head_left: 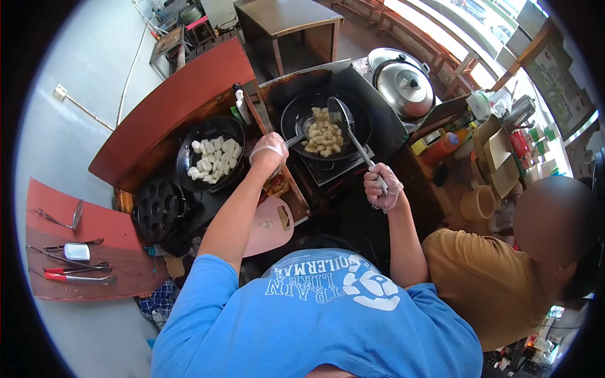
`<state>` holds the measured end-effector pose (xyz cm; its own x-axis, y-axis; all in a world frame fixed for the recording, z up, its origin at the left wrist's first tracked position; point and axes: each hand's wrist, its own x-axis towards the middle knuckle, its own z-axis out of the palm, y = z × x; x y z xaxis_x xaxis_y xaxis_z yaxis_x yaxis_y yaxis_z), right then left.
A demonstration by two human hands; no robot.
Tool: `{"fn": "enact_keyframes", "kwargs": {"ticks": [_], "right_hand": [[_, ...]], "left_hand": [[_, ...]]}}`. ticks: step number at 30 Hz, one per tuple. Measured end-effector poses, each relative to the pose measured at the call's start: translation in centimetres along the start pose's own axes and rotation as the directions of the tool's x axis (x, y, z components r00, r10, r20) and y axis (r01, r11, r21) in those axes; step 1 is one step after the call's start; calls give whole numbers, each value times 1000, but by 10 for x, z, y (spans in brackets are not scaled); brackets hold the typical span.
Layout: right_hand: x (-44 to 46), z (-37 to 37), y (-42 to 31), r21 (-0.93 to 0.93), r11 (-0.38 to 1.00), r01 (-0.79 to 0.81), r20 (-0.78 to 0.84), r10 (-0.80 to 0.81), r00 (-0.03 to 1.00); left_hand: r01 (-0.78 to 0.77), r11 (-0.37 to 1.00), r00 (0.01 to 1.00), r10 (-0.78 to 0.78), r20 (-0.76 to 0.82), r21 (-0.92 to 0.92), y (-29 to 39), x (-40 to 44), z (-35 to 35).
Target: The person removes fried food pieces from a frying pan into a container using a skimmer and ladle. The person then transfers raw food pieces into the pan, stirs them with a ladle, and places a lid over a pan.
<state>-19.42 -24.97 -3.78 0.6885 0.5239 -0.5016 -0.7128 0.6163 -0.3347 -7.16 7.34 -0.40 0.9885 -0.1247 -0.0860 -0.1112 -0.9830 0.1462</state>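
Observation:
In the head view, a black wok (362,123) holds many golden-brown fried pieces (324,135). My left hand (269,151), in a clear plastic glove, is closed round the handle of a metal utensil (295,140); its head reaches the left side of the pieces, and its exact kind is unclear. My right hand (383,184), gloved too, grips the long handle of a skimmer (340,112), whose round head tilts at the wok's right side. Left of my left hand, a second black wok (183,157) holds white, uncooked-looking pieces (215,159).
A pink cutting board (272,228) lies near my body. A black moulded pan (157,210) stands at left, below hanging utensils (79,264). Large lidded pots (403,90) stand at back right. A person in a brown shirt (485,277) is close on my right, beside bottles (440,148).

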Motion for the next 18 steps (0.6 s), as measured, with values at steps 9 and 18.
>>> {"fn": "enact_keyframes", "kwargs": {"ticks": [9, 18], "right_hand": [[-36, 13, 9, -124, 979, 161, -103, -174, 979], [-50, 50, 37, -145, 961, 236, -138, -256, 957]], "left_hand": [[-202, 979, 970, 201, -135, 0, -4, -43, -20], [-341, 939, 854, 327, -405, 39, -22, -67, -11]]}}
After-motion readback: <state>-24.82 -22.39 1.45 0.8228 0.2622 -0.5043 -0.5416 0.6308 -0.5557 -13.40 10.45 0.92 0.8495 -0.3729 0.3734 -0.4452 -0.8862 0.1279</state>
